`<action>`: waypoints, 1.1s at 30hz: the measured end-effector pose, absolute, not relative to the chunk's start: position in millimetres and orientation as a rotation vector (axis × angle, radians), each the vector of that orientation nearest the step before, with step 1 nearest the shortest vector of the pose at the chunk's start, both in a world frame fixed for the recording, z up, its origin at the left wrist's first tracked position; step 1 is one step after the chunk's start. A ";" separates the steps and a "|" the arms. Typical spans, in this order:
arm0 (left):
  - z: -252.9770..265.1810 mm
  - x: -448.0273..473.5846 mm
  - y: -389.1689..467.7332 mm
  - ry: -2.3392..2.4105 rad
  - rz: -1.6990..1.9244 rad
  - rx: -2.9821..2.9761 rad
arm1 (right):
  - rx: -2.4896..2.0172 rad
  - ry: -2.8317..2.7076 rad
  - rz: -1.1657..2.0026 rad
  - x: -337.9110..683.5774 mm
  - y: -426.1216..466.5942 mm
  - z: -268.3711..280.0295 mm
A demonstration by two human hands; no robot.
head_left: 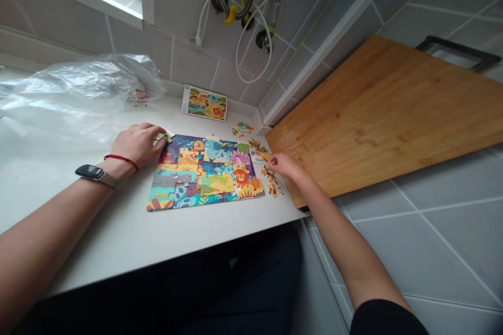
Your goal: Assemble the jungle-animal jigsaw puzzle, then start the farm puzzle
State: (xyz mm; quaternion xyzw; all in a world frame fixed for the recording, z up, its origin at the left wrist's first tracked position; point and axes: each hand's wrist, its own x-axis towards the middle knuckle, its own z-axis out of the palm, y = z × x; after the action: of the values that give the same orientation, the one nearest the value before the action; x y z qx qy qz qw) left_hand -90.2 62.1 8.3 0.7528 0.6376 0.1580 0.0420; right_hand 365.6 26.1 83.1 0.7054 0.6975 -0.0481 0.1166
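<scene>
A colourful animal jigsaw puzzle [184, 180] lies on the white counter, with some pieces resting on top of its assembled picture. At its upper left corner, my left hand [137, 144] has its fingers closed on a pale green puzzle piece [170, 137]. Beyond the puzzle's right side, my right hand [286, 164] pinches at a small puzzle piece among several loose pieces [274, 186]; the fingertips partly hide it. More loose pieces [242, 127] lie by the upper right corner. Behind the puzzle, a picture card [205, 103] with an animal scene leans near the wall.
A crumpled clear plastic bag [86, 89] covers the counter's left part. On the right, a large wooden board [385, 120] leans close to my right forearm. Hoses and a white cable [237, 52] hang on the tiled wall. The counter [157, 241] ends above my legs.
</scene>
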 end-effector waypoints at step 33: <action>22.6 -88.7 52.3 1.894 0.414 2.256 | 1.918 2.196 -0.165 388.4 31.2 67.3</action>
State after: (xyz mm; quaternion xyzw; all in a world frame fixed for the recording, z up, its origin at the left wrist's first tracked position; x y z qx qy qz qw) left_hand -88.7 52.3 22.6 0.7558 0.6345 0.1386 0.0836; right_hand 388.4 31.2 67.3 0.6528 0.7473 -0.0560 0.1105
